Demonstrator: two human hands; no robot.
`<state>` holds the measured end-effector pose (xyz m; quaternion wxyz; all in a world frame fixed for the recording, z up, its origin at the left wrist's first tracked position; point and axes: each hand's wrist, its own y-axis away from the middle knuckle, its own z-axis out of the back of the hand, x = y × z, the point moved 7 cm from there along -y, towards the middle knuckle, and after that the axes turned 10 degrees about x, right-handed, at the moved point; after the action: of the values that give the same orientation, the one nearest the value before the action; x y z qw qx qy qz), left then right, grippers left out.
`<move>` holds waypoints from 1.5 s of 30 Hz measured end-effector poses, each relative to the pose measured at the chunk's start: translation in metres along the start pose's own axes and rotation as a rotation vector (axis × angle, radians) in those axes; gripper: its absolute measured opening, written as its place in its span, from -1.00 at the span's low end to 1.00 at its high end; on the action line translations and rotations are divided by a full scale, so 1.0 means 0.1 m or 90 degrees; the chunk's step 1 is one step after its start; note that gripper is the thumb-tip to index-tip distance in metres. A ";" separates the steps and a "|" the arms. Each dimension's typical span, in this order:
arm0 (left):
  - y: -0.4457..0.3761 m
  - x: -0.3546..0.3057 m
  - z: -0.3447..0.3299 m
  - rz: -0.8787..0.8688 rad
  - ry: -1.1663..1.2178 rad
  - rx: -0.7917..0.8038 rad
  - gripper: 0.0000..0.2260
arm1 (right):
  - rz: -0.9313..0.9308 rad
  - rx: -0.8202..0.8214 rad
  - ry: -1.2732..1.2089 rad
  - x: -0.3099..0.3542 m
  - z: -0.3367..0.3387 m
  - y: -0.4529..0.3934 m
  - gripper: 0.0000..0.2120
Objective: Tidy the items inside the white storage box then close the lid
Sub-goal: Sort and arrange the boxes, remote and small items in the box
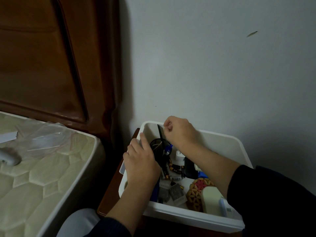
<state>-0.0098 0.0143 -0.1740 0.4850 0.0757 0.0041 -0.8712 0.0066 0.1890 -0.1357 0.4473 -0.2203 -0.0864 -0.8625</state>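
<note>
Head view. A white storage box (227, 144), open-topped with rounded corners and a thick rolled rim, sits on a dark wooden bedside stand (109, 190) at about 5 o'clock in the frame, tight against a pale wall (205, 65). No lid is visible on it.

Inside the box, from 12 o'clock toward 6 o'clock: a coil of black cable (158, 147) with a thin black strip (160, 134) rising from it; a small white plug-like block (179, 155); a row of dark batteries with gold ends (176, 168); a black flat device (189, 168); several small grey blocks (174, 192); a woven ball in tan and red (196, 190); and a cream rounded case (212, 197) at the near right corner. The contents lie loosely mixed, many touching.

The left hand (142, 163) lies over the box's left wall at 9 o'clock, fingers curled down over the rim and against the black cable; whether it actually grasps the cable cannot be told. The right hand (179, 130) hovers above the far end at 12 o'clock, fingers bent closed, thumb and forefinger pinching something thin just beside the top of the black strip; what it holds is too small to identify. Both forearms emerge from dark sleeves (273, 194).

At 9 o'clock stands a quilted cream mattress (42, 177) carrying clear plastic wrap (44, 135), backed by a glossy brown headboard (51, 57) at 11 o'clock.
</note>
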 end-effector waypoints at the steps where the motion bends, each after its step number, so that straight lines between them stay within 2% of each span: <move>1: 0.00 0.00 0.00 -0.001 0.000 -0.003 -0.22 | 0.000 0.007 0.015 0.03 -0.03 0.00 -0.92; 11: 0.00 0.00 0.01 0.002 -0.018 -0.010 -0.22 | -0.022 0.018 -0.111 -0.34 0.03 0.42 -0.95; 12: 0.01 0.00 0.01 0.003 -0.026 -0.013 -0.22 | -0.029 0.069 -0.101 -0.41 -0.05 0.50 -0.95; 14: 0.01 -0.01 0.01 0.005 -0.037 -0.017 -0.23 | -0.035 0.264 -0.061 -0.54 -0.36 0.70 -0.97; 16: 0.02 -0.01 0.01 0.006 -0.043 -0.014 -0.22 | 0.005 0.446 0.059 -0.61 -0.67 0.92 -0.84; 17: 0.02 -0.01 0.02 0.004 -0.046 -0.013 -0.21 | 0.036 0.484 0.138 -0.64 -0.78 1.00 -0.77; 19: 0.02 -0.02 0.02 0.002 -0.048 -0.011 -0.19 | 0.086 0.493 0.250 -0.66 -0.88 1.04 -0.69; 22: 0.02 -0.02 0.01 0.002 -0.052 -0.004 -0.18 | 0.118 0.473 0.319 -0.67 -0.93 1.00 -0.60; 26: 0.04 -0.03 0.03 -0.001 -0.060 -0.014 -0.19 | 0.155 0.478 0.382 -0.67 -1.05 0.99 -0.60; 32: 0.03 -0.03 0.03 -0.002 -0.054 -0.032 -0.20 | 0.136 0.508 0.334 -0.70 -1.13 0.99 -0.68; 37: 0.04 -0.03 0.06 -0.005 -0.018 -0.041 -0.28 | 0.069 0.566 0.178 -0.83 -1.13 0.98 -0.79; 39: 0.04 0.00 0.11 -0.012 0.088 -0.051 -0.40 | 0.057 0.581 0.095 -0.84 -1.11 0.96 -0.81; 42: -0.01 0.11 0.18 -0.007 0.340 -0.081 -0.65 | 0.038 0.555 -0.013 -0.77 -1.10 0.91 -0.85; 45: -0.05 0.21 0.18 -0.007 0.435 -0.079 -0.71 | -0.005 0.505 -0.017 -0.75 -1.20 0.86 -0.83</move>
<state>-0.0274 -0.0019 -0.1590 0.4549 0.3331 0.2192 -0.7962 0.0774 0.1520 -0.2802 0.4933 -0.0418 -0.4193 -0.7610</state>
